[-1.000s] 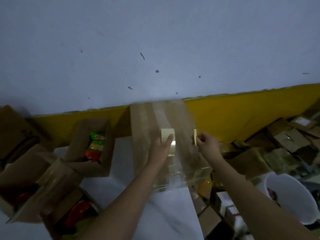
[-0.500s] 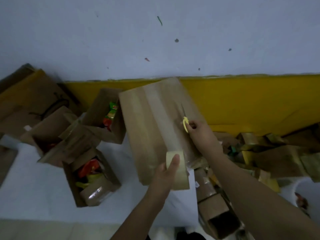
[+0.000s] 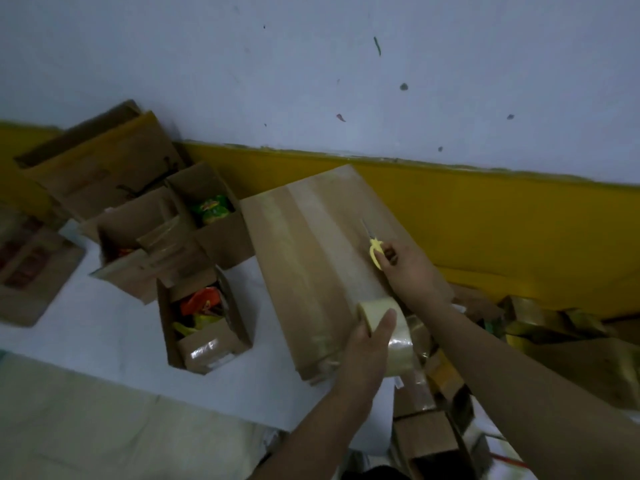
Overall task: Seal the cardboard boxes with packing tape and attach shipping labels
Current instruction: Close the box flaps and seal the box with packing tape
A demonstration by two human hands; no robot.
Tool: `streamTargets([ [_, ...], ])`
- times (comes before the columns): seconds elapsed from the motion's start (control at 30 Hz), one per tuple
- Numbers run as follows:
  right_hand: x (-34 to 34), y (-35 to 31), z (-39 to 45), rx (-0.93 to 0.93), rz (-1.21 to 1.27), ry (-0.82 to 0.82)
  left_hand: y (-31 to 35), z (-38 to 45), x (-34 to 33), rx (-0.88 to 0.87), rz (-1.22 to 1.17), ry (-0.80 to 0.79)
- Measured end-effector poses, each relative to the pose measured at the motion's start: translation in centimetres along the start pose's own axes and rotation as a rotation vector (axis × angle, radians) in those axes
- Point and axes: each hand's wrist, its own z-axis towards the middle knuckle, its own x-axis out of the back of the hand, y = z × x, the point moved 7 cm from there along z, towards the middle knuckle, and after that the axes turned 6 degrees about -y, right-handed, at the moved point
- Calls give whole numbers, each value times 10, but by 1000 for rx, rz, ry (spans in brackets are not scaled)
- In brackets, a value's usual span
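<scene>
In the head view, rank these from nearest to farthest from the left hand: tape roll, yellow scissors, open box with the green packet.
1. tape roll: gripped in the left hand.
2. yellow scissors: up on the closed box, held by the right hand.
3. open box with the green packet: far left, near the wall.

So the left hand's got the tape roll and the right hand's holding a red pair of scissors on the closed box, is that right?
Not quite: the scissors have yellow handles, not red, as the head view shows. The rest holds: the left hand grips the tape roll, and the right hand holds them on the closed box.
</scene>
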Motion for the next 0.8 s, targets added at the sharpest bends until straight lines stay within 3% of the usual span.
streamTargets([
  [0.1,-3,2,1,-48,-2,-3,-27,8,-12,24,-33,30],
  [0.33,-2,2,4,-25,-9,46,-145,21,-48,308,-128,-66],
  [0.53,0,8,5,27,95,-85,-145,31,-32,345,-303,-11],
  [0.7,35,14,-25,182,82,-558,-166,43,-15,369,-404,191],
  [0.8,67,44,-64,-13,-31,-935,-149,31,-10,311,-370,312],
])
